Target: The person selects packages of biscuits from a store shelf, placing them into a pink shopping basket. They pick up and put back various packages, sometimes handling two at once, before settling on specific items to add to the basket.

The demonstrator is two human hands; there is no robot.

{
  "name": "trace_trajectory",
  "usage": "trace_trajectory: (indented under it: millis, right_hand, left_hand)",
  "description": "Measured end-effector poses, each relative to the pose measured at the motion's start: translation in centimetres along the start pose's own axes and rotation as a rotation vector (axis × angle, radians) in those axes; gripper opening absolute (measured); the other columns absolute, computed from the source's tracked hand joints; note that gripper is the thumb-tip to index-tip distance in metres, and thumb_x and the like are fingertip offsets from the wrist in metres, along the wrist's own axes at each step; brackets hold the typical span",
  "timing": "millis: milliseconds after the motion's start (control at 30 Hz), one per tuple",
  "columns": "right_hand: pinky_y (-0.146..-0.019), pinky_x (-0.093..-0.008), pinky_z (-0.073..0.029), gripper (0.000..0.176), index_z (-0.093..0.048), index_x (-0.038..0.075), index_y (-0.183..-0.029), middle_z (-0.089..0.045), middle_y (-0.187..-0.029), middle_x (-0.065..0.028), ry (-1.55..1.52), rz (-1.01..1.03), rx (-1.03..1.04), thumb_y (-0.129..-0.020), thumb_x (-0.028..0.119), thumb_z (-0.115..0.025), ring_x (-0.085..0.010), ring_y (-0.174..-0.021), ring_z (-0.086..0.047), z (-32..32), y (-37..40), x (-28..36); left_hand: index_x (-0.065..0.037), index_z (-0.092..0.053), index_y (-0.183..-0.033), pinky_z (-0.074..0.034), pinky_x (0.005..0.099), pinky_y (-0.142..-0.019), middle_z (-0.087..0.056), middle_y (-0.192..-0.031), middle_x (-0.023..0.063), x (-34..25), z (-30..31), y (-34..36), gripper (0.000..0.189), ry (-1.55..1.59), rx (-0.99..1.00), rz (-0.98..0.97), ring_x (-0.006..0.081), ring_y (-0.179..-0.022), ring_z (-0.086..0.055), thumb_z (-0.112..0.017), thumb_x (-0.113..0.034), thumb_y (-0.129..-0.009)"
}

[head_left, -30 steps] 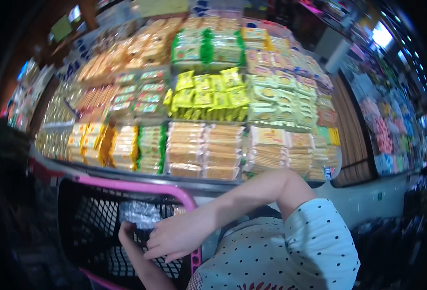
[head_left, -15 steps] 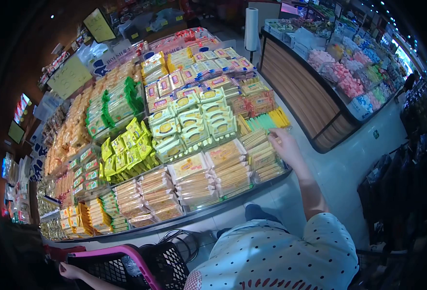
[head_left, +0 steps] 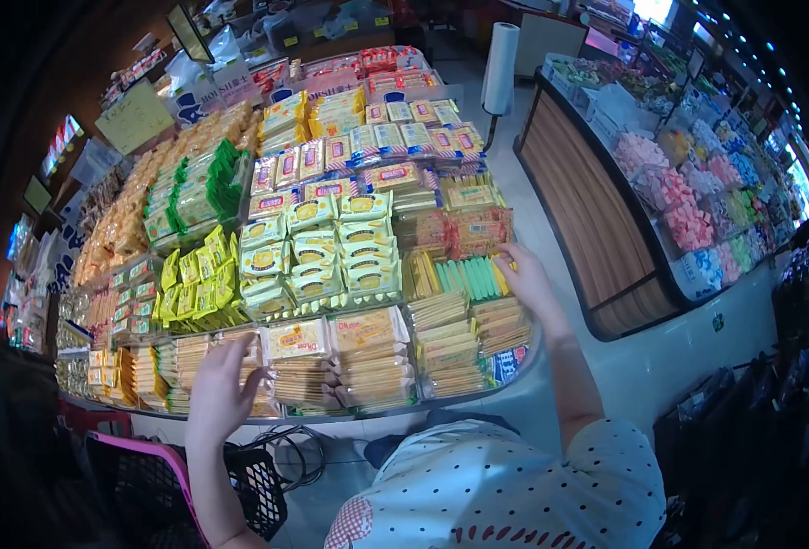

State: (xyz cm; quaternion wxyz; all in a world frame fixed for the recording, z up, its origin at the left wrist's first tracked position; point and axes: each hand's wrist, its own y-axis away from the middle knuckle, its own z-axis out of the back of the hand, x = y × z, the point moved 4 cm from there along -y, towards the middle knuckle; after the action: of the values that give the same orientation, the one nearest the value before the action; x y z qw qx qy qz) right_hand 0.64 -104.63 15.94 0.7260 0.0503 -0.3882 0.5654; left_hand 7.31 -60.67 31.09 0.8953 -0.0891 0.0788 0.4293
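Observation:
My left hand [head_left: 224, 389] hangs over the front edge of the snack display, thumb and fingers apart with nothing between them. Close by it are flat packs of pale crackers [head_left: 296, 340] in clear wrapping. My right hand [head_left: 525, 282] reaches to the display's right side, its fingers loosely curved and apart. Its fingertips are at the end of a row of green packets [head_left: 473, 277], just below a reddish clear-wrapped pack [head_left: 480, 231]. Stacked thin stick-like biscuit packs [head_left: 503, 323] sit below that hand.
A black shopping basket [head_left: 256, 485] with a pink rim [head_left: 153, 450] stands low at the left. Bright yellow-green packets [head_left: 201, 284] fill the display's middle. Rightward is a wood-panelled stand [head_left: 583, 197] of colourful wrapped sweets, with a white roll [head_left: 501, 69] beside it.
My left hand has risen from beside the basket to over the display's front edge. My right hand stays at the display's right side. The view has turned slightly, shifting the display left.

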Motion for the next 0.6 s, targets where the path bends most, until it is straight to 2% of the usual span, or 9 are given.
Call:
trace_trajectory:
  millis: [33,167,300,367,400,467,500,533,600]
  right_hand:
    - [-0.073,-0.0360,-0.047,0.028,-0.058,-0.001,-0.100,-0.061,-0.092,-0.0163,-0.040,-0.045,0.035,-0.080,0.019,-0.061,-0.0301,-0.083,-0.060,-0.7,-1.0,-1.0]
    - [-0.071,-0.0332,-0.047,0.026,-0.061,-0.002,-0.092,-0.061,-0.089,-0.0159,-0.204,-0.198,0.095,-0.079,0.021,-0.061,-0.0250,-0.077,-0.060,-4.7,-6.2,-4.0]
    - [-0.070,-0.0326,-0.047,0.028,-0.062,-0.003,-0.090,-0.062,-0.085,-0.0139,-0.398,-0.173,0.119,-0.078,0.023,-0.061,-0.0232,-0.072,-0.060,-9.2,-12.9,-4.2]
    - [-0.079,-0.0335,-0.044,0.036,-0.063,-0.003,-0.094,-0.061,-0.097,-0.0180,-0.364,-0.222,0.168,-0.081,0.030,-0.059,-0.0258,-0.088,-0.058,-11.4,-16.3,-4.1]
    - [-0.079,-0.0335,-0.044,0.036,-0.063,-0.003,-0.094,-0.061,-0.097,-0.0180,-0.370,-0.218,0.171,-0.081,0.030,-0.059,-0.0258,-0.088,-0.058,-12.8,-17.7,-4.4]
    - [-0.084,-0.0396,-0.043,0.046,-0.063,-0.002,-0.095,-0.053,-0.109,-0.0227,0.001,-0.200,-0.020,-0.080,0.041,-0.056,-0.0317,-0.097,-0.054,-14.4,-19.8,-4.4]
    - [-0.094,-0.0469,-0.035,0.053,-0.063,0.001,-0.098,-0.044,-0.118,-0.0250,0.070,-0.357,0.040,-0.080,0.049,-0.054,-0.0372,-0.110,-0.044,-14.5,-20.1,-3.6]
    - [-0.094,-0.0469,-0.035,0.053,-0.063,0.001,-0.098,-0.044,-0.118,-0.0250,0.065,-0.356,0.042,-0.080,0.049,-0.054,-0.0372,-0.110,-0.044,-14.4,-20.2,-2.3]
    - [-0.098,-0.0513,-0.028,0.057,-0.063,0.003,-0.103,-0.043,-0.119,-0.0223,0.114,-0.492,0.024,-0.079,0.054,-0.052,-0.0379,-0.117,-0.038,-14.6,-19.9,-1.2]
  left_hand:
    - [-0.003,-0.048,-0.114,-0.044,0.0395,-0.075,-0.057,-0.090,0.0154,-1.3,-1.1,-0.4,0.041,0.015,0.026,-0.053,0.0308,-0.086,-0.056,-0.063,-0.011,-0.077]
    - [-0.003,-0.048,-0.114,-0.045,0.0398,-0.075,-0.057,-0.091,0.0160,-3.6,-5.0,-0.5,0.040,0.026,0.175,-0.068,0.0315,-0.086,-0.056,-0.062,-0.017,-0.079]
    - [-0.003,-0.048,-0.114,-0.045,0.0398,-0.077,-0.058,-0.094,0.0159,-5.5,-7.4,0.3,0.039,0.180,0.259,-0.040,0.0322,-0.090,-0.056,-0.061,-0.019,-0.081]
    - [0.000,-0.047,-0.114,-0.045,0.0394,-0.077,-0.058,-0.092,0.0160,-6.0,-8.6,0.8,0.041,0.253,0.221,-0.056,0.0324,-0.087,-0.057,-0.061,-0.019,-0.080]
    - [0.000,-0.047,-0.114,-0.045,0.0394,-0.077,-0.058,-0.092,0.0160,-6.2,-8.7,1.0,0.041,0.248,0.218,-0.050,0.0324,-0.087,-0.057,-0.061,-0.019,-0.080]
    - [0.000,-0.047,-0.115,-0.045,0.0386,-0.078,-0.058,-0.094,0.0174,-6.0,-9.1,1.3,0.042,0.377,0.268,0.097,0.0329,-0.089,-0.057,-0.062,-0.018,-0.080]
    - [0.000,-0.046,-0.117,-0.045,0.0370,-0.079,-0.059,-0.096,0.0182,-5.5,-9.2,1.6,0.043,0.403,0.171,0.107,0.0316,-0.090,-0.057,-0.062,-0.015,-0.080]
    - [0.000,-0.046,-0.117,-0.045,0.0370,-0.079,-0.059,-0.096,0.0182,-5.0,-9.6,2.1,0.043,0.399,0.171,0.111,0.0316,-0.090,-0.057,-0.062,-0.015,-0.080]
    - [0.000,-0.046,-0.118,-0.045,0.0353,-0.080,-0.059,-0.098,0.0181,-2.7,-10.2,3.6,0.042,0.544,-0.036,0.406,0.0284,-0.090,-0.058,-0.060,-0.012,-0.081]
